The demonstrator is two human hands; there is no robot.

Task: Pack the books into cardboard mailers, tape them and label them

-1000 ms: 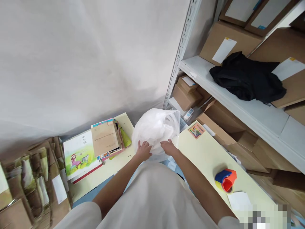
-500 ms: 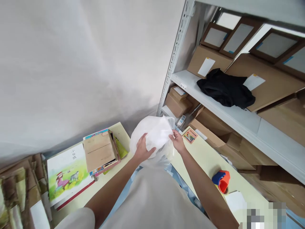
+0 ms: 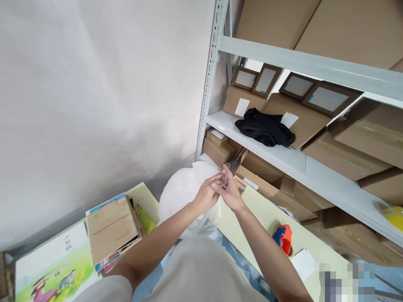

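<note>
A puffed-up white plastic bag stands in front of my body, between the two pale table surfaces. My left hand reaches across to the bag's right upper side, its fingers drawn together at the bag's edge. There it meets my right hand, whose thumb and fingers are also closed on a small bit of white plastic. The fingers of both hands overlap, so the exact grip is partly hidden. Just behind my right hand, a small orange picture card or booklet lies on the table corner.
On the left table lie a stack of books and a large picture book. An orange and blue tape dispenser and white paper rest on the right table. Metal shelving holds cardboard boxes and black cloth.
My left hand has moved right, from the bag's front to its right edge beside my right hand. The view has shifted, bringing more of the upper shelving into sight.
</note>
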